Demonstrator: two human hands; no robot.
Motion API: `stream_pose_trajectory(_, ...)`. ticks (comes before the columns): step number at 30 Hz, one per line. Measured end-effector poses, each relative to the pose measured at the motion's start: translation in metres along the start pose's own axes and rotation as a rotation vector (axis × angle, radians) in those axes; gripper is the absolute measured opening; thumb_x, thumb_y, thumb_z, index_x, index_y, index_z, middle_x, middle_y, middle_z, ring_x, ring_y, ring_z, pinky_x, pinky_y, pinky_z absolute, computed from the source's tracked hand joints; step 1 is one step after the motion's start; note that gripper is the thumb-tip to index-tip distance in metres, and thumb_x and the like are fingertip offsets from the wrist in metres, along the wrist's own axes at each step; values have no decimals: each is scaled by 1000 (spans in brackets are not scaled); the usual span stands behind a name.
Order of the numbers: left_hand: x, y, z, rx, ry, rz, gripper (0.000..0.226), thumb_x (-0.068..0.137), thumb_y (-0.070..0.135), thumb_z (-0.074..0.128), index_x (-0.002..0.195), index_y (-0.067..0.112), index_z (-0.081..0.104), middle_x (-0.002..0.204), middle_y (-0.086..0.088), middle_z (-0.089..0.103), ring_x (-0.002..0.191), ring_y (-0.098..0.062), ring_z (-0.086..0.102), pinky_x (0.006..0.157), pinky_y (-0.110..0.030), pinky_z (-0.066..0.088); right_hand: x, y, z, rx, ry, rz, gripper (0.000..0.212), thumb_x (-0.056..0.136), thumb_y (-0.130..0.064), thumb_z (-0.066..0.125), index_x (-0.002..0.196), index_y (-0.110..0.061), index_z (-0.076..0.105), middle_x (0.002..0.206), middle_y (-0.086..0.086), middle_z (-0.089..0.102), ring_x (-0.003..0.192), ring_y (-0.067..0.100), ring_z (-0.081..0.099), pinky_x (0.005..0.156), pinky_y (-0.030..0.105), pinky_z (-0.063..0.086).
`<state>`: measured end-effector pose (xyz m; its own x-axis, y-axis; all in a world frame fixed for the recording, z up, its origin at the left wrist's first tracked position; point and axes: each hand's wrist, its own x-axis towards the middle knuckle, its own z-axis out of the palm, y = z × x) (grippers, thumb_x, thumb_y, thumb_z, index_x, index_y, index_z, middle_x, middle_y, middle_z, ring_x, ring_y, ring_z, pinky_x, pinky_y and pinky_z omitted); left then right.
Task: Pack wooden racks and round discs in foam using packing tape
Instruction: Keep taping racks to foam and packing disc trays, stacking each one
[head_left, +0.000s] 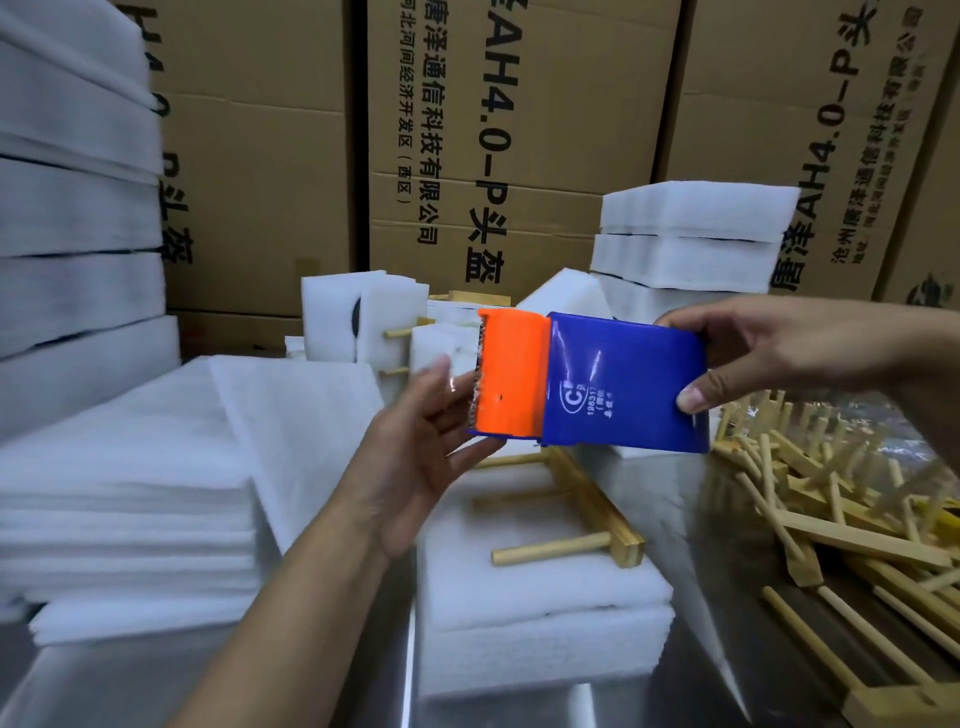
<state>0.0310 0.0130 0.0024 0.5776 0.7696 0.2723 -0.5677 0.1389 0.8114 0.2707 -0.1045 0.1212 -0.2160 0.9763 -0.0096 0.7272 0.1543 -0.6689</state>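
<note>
Stacked brown cartons (519, 130) behind, bare steel table (675, 519) below. Held in mid-air over it, blue and orange tape dispenser (623, 384), grasped round the blue body by the right hand (753, 343), thumb on the near edge. Left hand (415, 441) loose and straight-fingered against the orange toothed end, probably feeling for the free end of the tape; whether pinching any tape, cannot tell. Best done by keeping fingertips off the teeth, catching the end by a corner, then drawing it out straight and taut before going down to the foam. Beneath the dispenser, wooden rack (587, 499) lying on a stack of white foam sheets (519, 597): pale bar, round pegs jutting toward the left, not yet wrapped, light and rigid by the look
</note>
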Motion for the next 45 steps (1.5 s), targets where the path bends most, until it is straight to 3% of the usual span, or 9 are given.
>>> stream_pose_trajectory(3, 1, -1, 1, 1, 50, 12, 16, 67, 22, 64, 71, 13, 77, 77, -8, 72, 71, -16, 70, 65, -25, 58, 3, 1, 0, -17, 7, 8, 40, 64, -35, 77, 102, -26, 68, 106, 4, 70, 97, 15, 67, 76, 15, 50)
stream_pose_trajectory(9, 3, 2, 6, -148, 143, -90, 16, 70, 14, 63, 62, 10, 75, 70, -6, 72, 60, -11, 69, 52, -17, 54, 4, 0, -4, -110, 28, 56, 42, 65, -36, 75, 106, -30, 66, 111, -12, 68, 106, -1, 60, 85, 20, 42)
stream_pose_trajectory(16, -2, 9, 8, -356, 121, -227, 28, 66, 8, 58, 91, -3, 64, 75, -17, 72, 61, -21, 71, 42, -18, 51, 11, -4, -3, 208, 90, -181, 56, 60, -42, 84, 107, -34, 56, 97, 12, 69, 82, 25, 68, 65, 24, 55)
stream_pose_trajectory(22, -3, 10, 7, -493, 79, -362, 24, 71, 6, 55, 83, -8, 70, 85, -19, 72, 67, -26, 72, 39, -16, 49, 15, -11, 3, 297, 74, -261, 60, 51, -52, 88, 99, -29, 60, 104, -4, 66, 83, 20, 68, 62, 24, 56)
stream_pose_trajectory(27, -6, 11, 7, -555, 89, -378, 23, 72, 7, 57, 81, -8, 71, 88, -18, 73, 68, -26, 72, 36, -13, 46, 10, -16, 16, -66, 186, -216, 79, 41, -41, 94, 105, -46, 48, 105, -28, 56, 95, 9, 66, 66, 22, 56)
stream_pose_trajectory(33, -9, 12, 13, -395, 162, -318, 23, 64, 20, 65, 77, 4, 74, 79, -9, 74, 60, -17, 71, 31, -9, 40, 2, -14, 29, -479, 528, -376, 60, 59, -50, 75, 113, -53, 49, 123, -12, 40, 117, -1, 45, 90, 15, 48)
stream_pose_trajectory(38, -9, 13, 10, -71, 329, -149, 16, 84, 22, 64, 84, 8, 69, 76, -9, 74, 58, -14, 70, 32, -11, 40, 2, -11, 31, -616, 451, -353, 71, 58, -43, 76, 119, -56, 44, 125, -17, 32, 124, -5, 33, 95, 16, 38)
stream_pose_trajectory(41, -13, 14, 10, 313, 466, 36, 18, 88, 23, 63, 79, 8, 70, 69, -8, 73, 58, -11, 70, 37, -12, 41, 3, -10, 30, -606, 437, -356, 75, 57, -39, 79, 120, -58, 44, 129, -18, 29, 125, -4, 33, 96, 12, 38)
stream_pose_trajectory(45, -17, 41, 18, 459, 460, 159, 29, 86, 19, 65, 58, 13, 70, 58, -6, 70, 52, -12, 68, 34, -11, 36, 1, -10, 23, -402, 489, -409, 78, 53, -37, 86, 115, -64, 47, 133, -23, 31, 123, -11, 36, 91, 2, 39)
